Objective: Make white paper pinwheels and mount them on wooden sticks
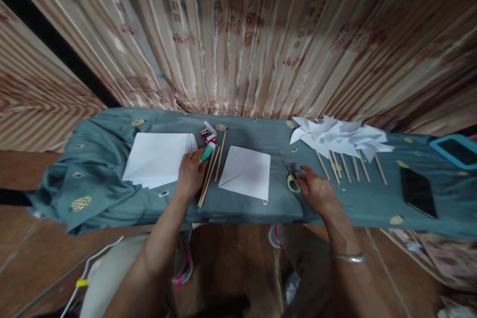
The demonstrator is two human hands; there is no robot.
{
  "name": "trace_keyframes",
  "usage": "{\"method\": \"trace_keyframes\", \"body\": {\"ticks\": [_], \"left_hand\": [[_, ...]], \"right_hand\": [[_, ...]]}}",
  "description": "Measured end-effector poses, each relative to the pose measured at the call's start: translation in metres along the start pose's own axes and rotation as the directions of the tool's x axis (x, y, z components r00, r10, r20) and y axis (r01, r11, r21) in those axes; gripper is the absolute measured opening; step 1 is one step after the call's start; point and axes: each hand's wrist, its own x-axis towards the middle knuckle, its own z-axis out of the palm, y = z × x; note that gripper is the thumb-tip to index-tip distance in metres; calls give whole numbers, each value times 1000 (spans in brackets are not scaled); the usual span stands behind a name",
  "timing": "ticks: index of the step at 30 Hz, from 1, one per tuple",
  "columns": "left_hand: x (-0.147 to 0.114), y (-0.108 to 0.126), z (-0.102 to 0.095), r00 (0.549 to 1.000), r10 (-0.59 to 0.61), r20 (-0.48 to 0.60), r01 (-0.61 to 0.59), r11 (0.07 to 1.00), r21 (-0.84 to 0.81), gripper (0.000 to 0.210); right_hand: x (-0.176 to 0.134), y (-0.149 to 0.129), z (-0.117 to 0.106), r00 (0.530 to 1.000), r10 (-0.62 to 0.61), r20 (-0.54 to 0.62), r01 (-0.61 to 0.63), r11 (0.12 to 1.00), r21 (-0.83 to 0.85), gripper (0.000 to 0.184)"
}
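My left hand rests by the wooden sticks, its fingers closed at a small green-and-white block whose kind I cannot make out. To its left lies a stack of white paper sheets. A single square white sheet, creased and with a slit from one corner, lies flat between my hands. My right hand has its fingertips closed at the handle of a pair of scissors; the blades point away from me. The fingertips there are slightly blurred.
A small open red-and-white box sits behind the sticks. White paper pinwheels on sticks lie in a row at the back right. A black phone and a blue-framed device are farther right. Green cloth covers the narrow table.
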Motion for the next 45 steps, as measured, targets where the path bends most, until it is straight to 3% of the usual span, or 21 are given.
{"method": "trace_keyframes", "body": {"ticks": [3,5,7,9,12,14,16,18,19,20,22,23,26,32,34,36,39,41,43,45], "left_hand": [[1,5,-6,989,-149,-22,143,976,-165,35],[0,15,-14,955,-297,-4,273,881,-386,35],[-4,28,-21,913,-399,85,353,668,-655,40],[-10,43,-28,875,-432,219,409,415,-813,45],[-19,63,-34,783,-416,462,548,109,-830,44],[-24,73,-34,728,-391,563,608,-10,-794,41],[-28,81,-30,687,-331,647,659,-90,-747,39],[-33,88,-23,657,-236,716,709,-131,-693,39],[-36,91,-20,640,-186,746,734,-139,-664,39],[-38,94,-16,622,-144,770,756,-145,-638,40],[-43,98,-11,596,-94,798,782,-159,-603,41],[-45,100,-9,592,-88,801,784,-166,-598,41],[-46,103,-6,606,-79,792,780,-138,-610,39],[-46,103,-2,628,-3,778,775,94,-625,43],[-47,100,2,632,11,775,758,199,-621,43],[-46,95,4,672,-11,740,696,349,-627,44],[-42,84,6,845,-49,532,424,667,-612,40],[-38,78,8,919,68,388,153,846,-510,32],[-35,74,12,920,227,319,-90,916,-390,31],[-34,71,19,893,332,303,-244,924,-294,34]], "right_hand": [[0,-4,-6,999,18,-27,-18,1000,11,29],[0,-9,-9,998,27,-65,-26,1000,16,29],[-1,-13,-12,994,42,-96,-40,999,21,31],[-1,-16,-13,995,54,-79,-53,998,14,31],[0,-16,-15,997,68,-32,-69,998,-3,27],[1,-20,-18,998,58,-35,-57,997,44,26],[2,-31,-21,998,40,-56,-27,976,216,26],[3,-50,-23,999,30,-44,-1,838,545,32],[3,-62,-23,999,-33,21,8,681,732,39],[2,-74,-23,991,-112,77,-16,468,884,48],[0,-96,-21,954,-249,168,-144,110,983,58],[0,-104,-19,948,-258,184,-189,5,982,55],[-2,-113,-16,935,-261,239,-287,-162,944,41],[3,-97,-14,920,-267,288,-345,-199,917,30],[9,-87,-16,936,-201,289,-331,-220,918,28],[16,-74,-18,954,-87,288,-301,-261,917,27],[25,-58,-18,942,66,330,-291,-335,896,29],[29,-54,-15,927,97,363,-310,-345,886,32],[32,-56,-10,925,105,366,-317,-319,893,33],[33,-61,-6,934,115,339,-301,-262,917,33]]}}
